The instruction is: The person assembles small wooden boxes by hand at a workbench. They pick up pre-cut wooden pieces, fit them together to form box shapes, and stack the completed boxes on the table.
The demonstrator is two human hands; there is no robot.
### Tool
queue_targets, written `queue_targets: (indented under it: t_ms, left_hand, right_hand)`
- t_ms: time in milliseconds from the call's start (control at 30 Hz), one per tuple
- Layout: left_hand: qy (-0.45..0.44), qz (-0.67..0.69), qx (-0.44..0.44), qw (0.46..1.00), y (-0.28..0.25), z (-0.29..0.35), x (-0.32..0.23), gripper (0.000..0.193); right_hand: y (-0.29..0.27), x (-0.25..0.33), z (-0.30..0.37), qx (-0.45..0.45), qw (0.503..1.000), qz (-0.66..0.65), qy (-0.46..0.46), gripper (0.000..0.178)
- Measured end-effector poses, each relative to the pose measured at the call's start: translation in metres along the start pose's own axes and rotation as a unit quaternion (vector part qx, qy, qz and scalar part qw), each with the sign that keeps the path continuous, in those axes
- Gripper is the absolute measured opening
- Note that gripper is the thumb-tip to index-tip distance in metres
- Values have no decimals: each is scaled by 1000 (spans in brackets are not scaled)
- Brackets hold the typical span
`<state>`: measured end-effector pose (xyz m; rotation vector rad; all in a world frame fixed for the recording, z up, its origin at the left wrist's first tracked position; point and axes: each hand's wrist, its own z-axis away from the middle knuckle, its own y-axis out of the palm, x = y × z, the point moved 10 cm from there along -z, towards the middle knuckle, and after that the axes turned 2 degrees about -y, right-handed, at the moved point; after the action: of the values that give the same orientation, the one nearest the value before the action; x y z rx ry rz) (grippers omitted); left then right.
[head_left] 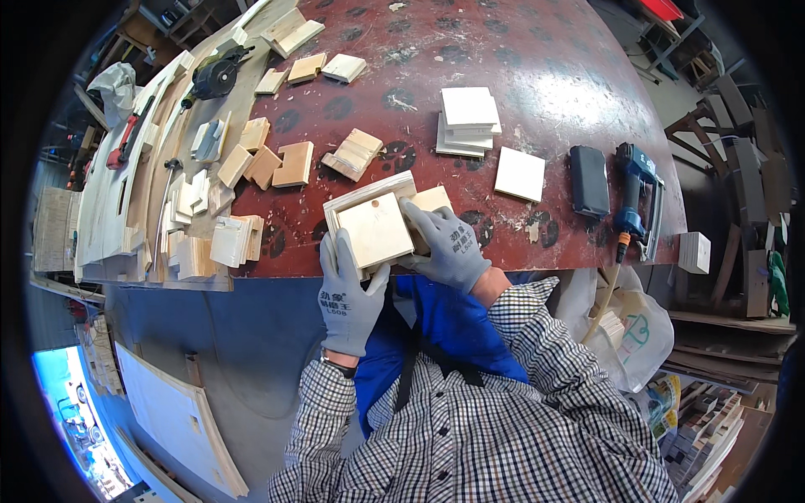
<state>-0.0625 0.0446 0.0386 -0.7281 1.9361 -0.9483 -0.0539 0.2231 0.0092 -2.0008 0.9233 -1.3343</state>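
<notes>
At the near edge of the dark red table I hold a small pale wooden box-like assembly (375,233), its square panel facing up with a brown knot near the top. My left hand (345,295), in a grey glove, is closed around its lower left corner, thumb on the near edge. My right hand (446,248), gloved the same way, grips its right side; the fingertips are partly hidden. Another light wood piece (433,199) shows just beyond the right fingers. Past the assembly lies a grooved wood block (353,154). To the right are a single square panel (519,174) and a stack of white panels (468,117).
A blue pneumatic nail gun (636,194) with a hose lies at the right edge beside a dark case (589,181). Several wood blocks (293,163) and offcuts crowd the left. Farther left are a black tape measure (216,75) and a red-handled tool (127,141).
</notes>
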Motion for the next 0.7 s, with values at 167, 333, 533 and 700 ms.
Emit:
queue_targets:
  t_ms: [167, 333, 533, 700]
  left_hand:
    - [-13, -4, -12, 1000, 6, 5, 16, 75]
    - [32, -25, -80, 996, 2, 1, 5, 73]
    - [21, 17, -56, 998, -3, 3, 3, 65]
    - [-16, 10, -16, 1000, 4, 0, 13, 72]
  right_hand:
    - [15, 6, 1, -3, 999, 52, -5, 103]
    - [15, 4, 2, -2, 997, 78, -15, 103]
    - [12, 13, -3, -47, 991, 109, -69, 84]
    - [20, 13, -1, -44, 986, 159, -29, 88]
